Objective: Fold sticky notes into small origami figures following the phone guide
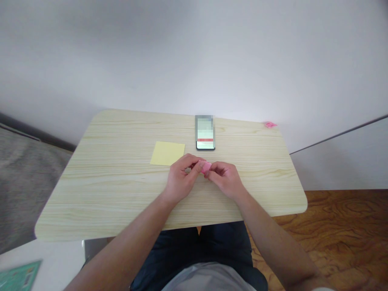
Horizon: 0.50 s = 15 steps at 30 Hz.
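My left hand [181,178] and my right hand [226,178] meet over the middle of a light wooden table [115,194]. Both pinch a small folded piece of pink paper [205,166] between fingertips, just above the tabletop. The fingers of both hands are curled closed around it, and part of the paper is hidden by them. A yellow sticky note [167,153] lies flat just beyond my left hand. A phone [205,133] with a lit screen lies beyond the hands, near the table's far edge.
A small pink folded paper piece [269,124] sits at the table's far right corner. A white wall rises behind the table. Wooden floor [342,226] shows at the right. A green card [18,277] lies on a white surface at lower left.
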Available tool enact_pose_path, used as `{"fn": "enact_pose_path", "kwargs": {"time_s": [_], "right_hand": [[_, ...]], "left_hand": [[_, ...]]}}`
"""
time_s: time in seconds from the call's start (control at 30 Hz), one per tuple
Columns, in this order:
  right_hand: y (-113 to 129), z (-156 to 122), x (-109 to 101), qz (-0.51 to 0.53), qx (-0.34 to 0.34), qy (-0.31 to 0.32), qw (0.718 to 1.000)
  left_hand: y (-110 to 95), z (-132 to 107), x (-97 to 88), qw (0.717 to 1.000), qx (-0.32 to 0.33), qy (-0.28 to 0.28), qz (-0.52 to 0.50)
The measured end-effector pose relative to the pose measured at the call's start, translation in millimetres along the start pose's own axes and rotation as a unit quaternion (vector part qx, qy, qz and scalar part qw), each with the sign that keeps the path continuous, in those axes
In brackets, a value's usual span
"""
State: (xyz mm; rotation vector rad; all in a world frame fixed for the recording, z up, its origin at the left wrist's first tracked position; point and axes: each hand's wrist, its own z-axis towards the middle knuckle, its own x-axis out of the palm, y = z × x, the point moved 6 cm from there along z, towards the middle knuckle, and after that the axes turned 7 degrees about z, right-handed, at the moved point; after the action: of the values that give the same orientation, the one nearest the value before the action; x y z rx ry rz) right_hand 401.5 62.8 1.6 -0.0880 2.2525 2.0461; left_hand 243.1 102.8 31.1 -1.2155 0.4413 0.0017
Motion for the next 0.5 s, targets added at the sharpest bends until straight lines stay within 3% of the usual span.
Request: {"fn": "enact_pose_path", "kwargs": {"time_s": [0.33, 0.5], "right_hand": [[4.0, 1.3, -2.5, -0.059, -0.009, 0.006, 0.998], [6.4, 1.7, -5.1, 0.019, -0.025, -0.024, 0.999]], "left_hand": [[-1.7, 1.0, 0.8, 1.0, -0.005, 0.014, 0.008], [4.7, 1.1, 2.4, 0.999, -0.036, 0.028, -0.002]]}}
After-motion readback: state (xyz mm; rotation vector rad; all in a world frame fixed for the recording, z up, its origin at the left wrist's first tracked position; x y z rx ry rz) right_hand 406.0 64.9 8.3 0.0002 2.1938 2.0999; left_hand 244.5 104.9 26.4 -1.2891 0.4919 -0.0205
